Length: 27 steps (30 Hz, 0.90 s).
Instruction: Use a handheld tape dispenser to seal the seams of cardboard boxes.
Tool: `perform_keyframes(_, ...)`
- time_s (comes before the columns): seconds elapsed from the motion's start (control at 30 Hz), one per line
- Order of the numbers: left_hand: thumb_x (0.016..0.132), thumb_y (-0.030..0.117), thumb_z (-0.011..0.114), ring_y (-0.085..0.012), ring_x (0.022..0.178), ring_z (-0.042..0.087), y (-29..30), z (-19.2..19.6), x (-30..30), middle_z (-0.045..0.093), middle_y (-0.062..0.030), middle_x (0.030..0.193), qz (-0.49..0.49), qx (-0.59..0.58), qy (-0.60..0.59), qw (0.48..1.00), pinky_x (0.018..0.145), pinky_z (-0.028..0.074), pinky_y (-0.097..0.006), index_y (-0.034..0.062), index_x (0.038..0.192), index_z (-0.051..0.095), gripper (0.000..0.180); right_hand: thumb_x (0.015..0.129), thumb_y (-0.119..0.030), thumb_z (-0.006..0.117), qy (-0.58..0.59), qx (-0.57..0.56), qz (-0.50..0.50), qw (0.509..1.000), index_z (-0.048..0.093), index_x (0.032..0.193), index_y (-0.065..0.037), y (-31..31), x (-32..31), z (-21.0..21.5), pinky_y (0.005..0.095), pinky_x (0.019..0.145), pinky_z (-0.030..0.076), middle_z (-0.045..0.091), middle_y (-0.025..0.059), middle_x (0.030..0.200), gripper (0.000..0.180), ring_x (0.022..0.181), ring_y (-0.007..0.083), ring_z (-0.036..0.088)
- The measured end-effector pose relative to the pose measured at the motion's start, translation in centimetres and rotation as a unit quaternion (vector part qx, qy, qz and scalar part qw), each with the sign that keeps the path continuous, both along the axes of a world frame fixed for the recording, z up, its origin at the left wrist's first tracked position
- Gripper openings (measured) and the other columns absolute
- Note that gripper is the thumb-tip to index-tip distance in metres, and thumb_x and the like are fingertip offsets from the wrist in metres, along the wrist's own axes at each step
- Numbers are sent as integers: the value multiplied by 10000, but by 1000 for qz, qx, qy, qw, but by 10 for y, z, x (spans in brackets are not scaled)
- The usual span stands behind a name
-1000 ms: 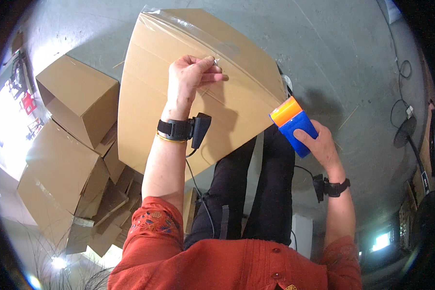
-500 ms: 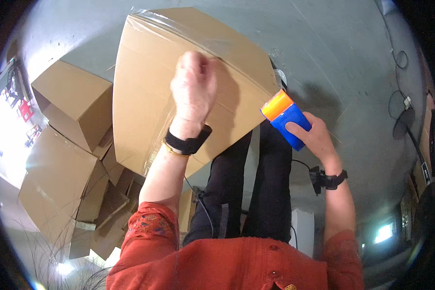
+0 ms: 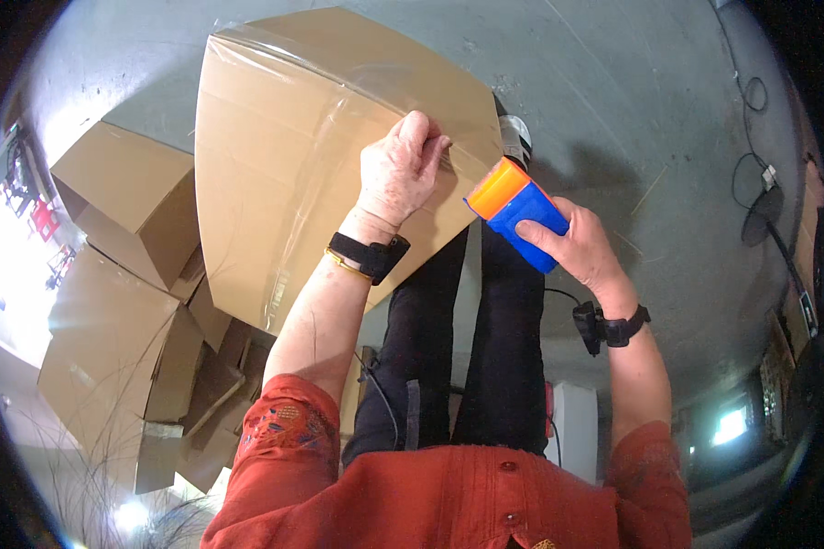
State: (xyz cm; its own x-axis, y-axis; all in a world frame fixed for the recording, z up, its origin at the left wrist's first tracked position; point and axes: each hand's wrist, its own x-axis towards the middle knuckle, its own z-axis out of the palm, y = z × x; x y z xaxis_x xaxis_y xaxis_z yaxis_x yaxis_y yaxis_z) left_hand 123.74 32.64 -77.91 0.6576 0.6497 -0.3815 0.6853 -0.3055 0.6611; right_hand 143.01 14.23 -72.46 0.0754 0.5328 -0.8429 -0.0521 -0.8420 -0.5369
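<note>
At frame centre, the left hand (image 3: 398,174) is pressing curled fingers onto the taped box (image 3: 284,165). Just right, the right hand (image 3: 581,252) is gripping a blue-and-orange tape dispenser (image 3: 513,210) at the box's edge.

I'm getting harsh glare blowing out at nine o'clock, a soft shadow on the floor (image 3: 613,174) at one o'clock, edges bending darkly.

Matt cardboard box (image 3: 311,156), glossy clear tape; smooth plastic dispenser (image 3: 515,212); rough concrete floor (image 3: 650,82).
</note>
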Motion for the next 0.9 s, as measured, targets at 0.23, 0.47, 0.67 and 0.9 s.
perform_keyframes(0.23, 921, 165, 725, -281, 746, 686, 3, -1, 0, 672, -111, 821, 10, -11, 10, 1000, 682, 549, -351, 75, 940, 580, 171, 835, -533, 772, -24, 15, 15, 999, 732, 1073, -24, -14, -3, -12, 396, 806, 552, 751, 181, 929, 563, 878, 284, 739)
perform_keyframes(0.47, 932, 160, 724, -248, 725, 671, 3, 0, 2, 667, -105, 813, 27, -2, 22, 999, 686, 547, -329, 71, 942, 572, 176, 821, -527, 776, -33, 3, 15, 999, 723, 1055, 5, -25, 2, -6, 393, 785, 550, 739, 200, 912, 584, 855, 294, 737)
perform_keyframes(0.67, 940, 181, 725, -246, 727, 679, -1, 2, 0, 673, -99, 806, 34, -1, 20, 999, 688, 550, -332, 74, 940, 574, 186, 816, -527, 773, -48, -18, 42, 998, 713, 1099, 20, -60, 21, 2, 390, 778, 547, 731, 204, 903, 618, 830, 292, 727)
perform_keyframes(0.9, 940, 180, 732, -225, 717, 668, 0, -2, 2, 677, -93, 811, 39, -2, 27, 999, 693, 550, -318, 75, 952, 584, 183, 818, -564, 759, -52, -43, 22, 997, 714, 1103, 10, -88, 19, 5, 398, 777, 541, 724, 188, 897, 642, 814, 286, 706)
